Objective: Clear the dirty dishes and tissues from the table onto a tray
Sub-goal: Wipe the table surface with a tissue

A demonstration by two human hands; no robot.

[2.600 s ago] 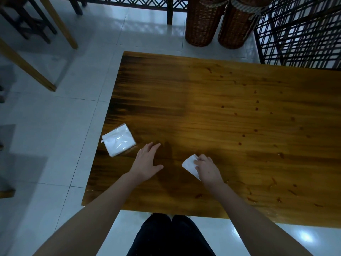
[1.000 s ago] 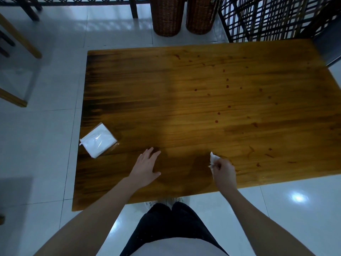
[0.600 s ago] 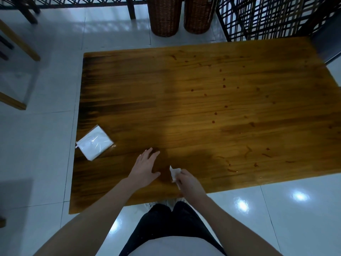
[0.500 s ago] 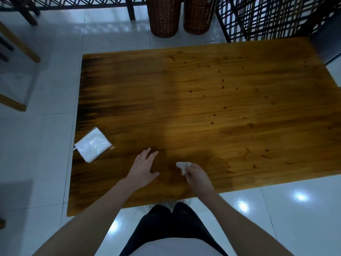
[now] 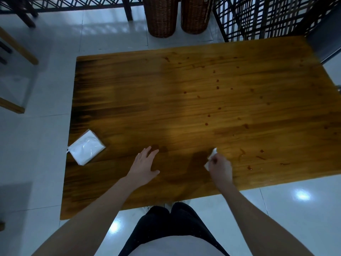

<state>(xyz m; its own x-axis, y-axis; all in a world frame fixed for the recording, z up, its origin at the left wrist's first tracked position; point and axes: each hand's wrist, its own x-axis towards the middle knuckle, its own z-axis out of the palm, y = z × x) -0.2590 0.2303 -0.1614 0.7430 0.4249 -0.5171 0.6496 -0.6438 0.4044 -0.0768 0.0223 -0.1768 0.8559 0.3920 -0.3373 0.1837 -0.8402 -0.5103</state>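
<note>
Dining room: wooden table (image 5: 166,100), wicker baskets (image 5: 161,17), lattice screens (image 5: 258,17).

The room is dim. The table (image 5: 184,108) glows most in a pale band just beyond the right hand (image 5: 220,168) and goes dark far to its left. A shadow sits just left of the white tissue (image 5: 212,161) it grips. Lamp spots shine on the floor (image 5: 295,218) behind the hand. Lines bend near the edges. The hand looks a little blurry.
</note>
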